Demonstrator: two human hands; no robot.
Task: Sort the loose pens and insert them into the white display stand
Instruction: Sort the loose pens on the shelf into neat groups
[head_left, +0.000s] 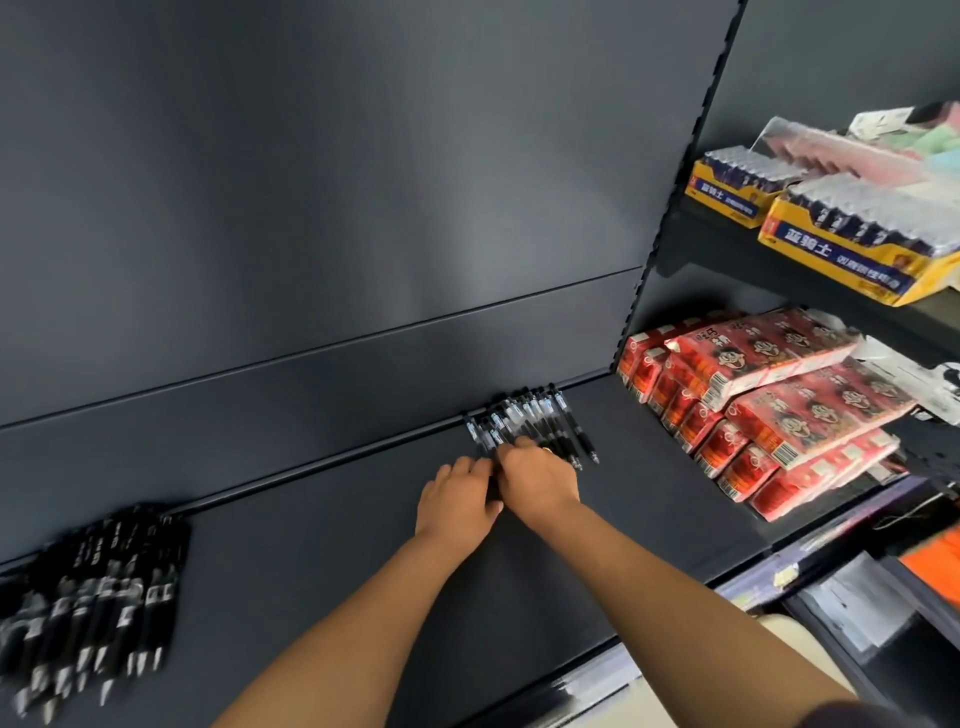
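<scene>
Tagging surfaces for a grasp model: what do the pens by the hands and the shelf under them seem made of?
The pens look like plastic: clear glossy barrels with black grips, catching small highlights. The shelf looks like painted metal, dark grey and matte with a soft sheen and crisp folded seams, though coated board cannot be ruled out.

Upper right shelf (706, 239): you can read 蓝骑士 in white on the blue band of the near yellow battery box (852, 254), and again on the far yellow battery box (719, 195). The smaller print beside it is illegible. Lettering on the red cartons (769, 353) and the black pens (104, 587) at left is too blurred to read.
</scene>
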